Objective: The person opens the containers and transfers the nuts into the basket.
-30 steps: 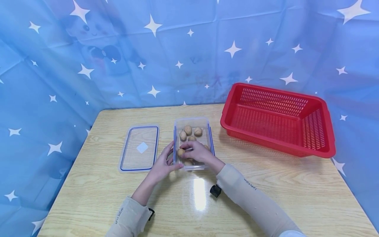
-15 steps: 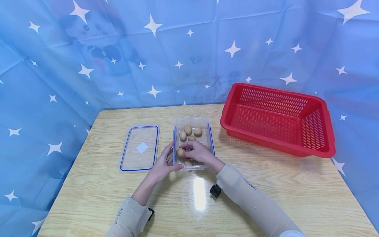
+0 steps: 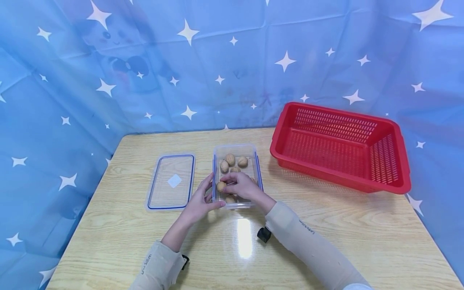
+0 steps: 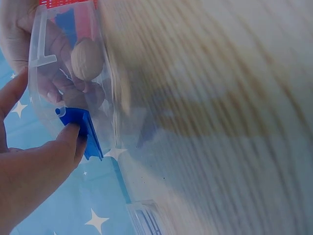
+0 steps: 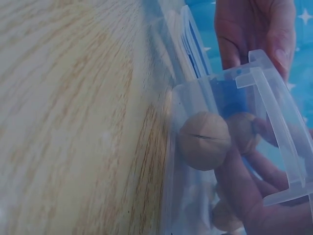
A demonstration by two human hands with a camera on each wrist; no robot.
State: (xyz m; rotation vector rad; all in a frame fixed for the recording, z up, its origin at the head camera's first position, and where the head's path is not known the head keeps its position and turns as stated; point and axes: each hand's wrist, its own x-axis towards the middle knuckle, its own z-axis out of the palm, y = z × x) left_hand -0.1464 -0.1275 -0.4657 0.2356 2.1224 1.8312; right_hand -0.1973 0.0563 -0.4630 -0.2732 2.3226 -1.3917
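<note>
Inside a clear plastic food container (image 3: 239, 205), several walnuts (image 3: 243, 161) lie on the bottom. My right hand (image 3: 242, 186) reaches into it and pinches one walnut (image 3: 221, 186) near the left wall. Through the clear wall, the right wrist view shows that pinched walnut (image 5: 243, 131) behind a nearer, loose walnut (image 5: 204, 140). My left hand (image 3: 197, 203) holds the container's front left corner, thumb at the front edge and fingers along the left side. In the left wrist view, its fingers touch the blue latch (image 4: 83, 129). My right hand partly hides other walnuts.
The container's clear lid (image 3: 175, 166), with a blue seal, lies flat to the left. A red perforated basket (image 3: 326, 173) stands at the right of the wooden table (image 3: 145, 241). A blue star-patterned cloth (image 3: 232, 80) hangs behind.
</note>
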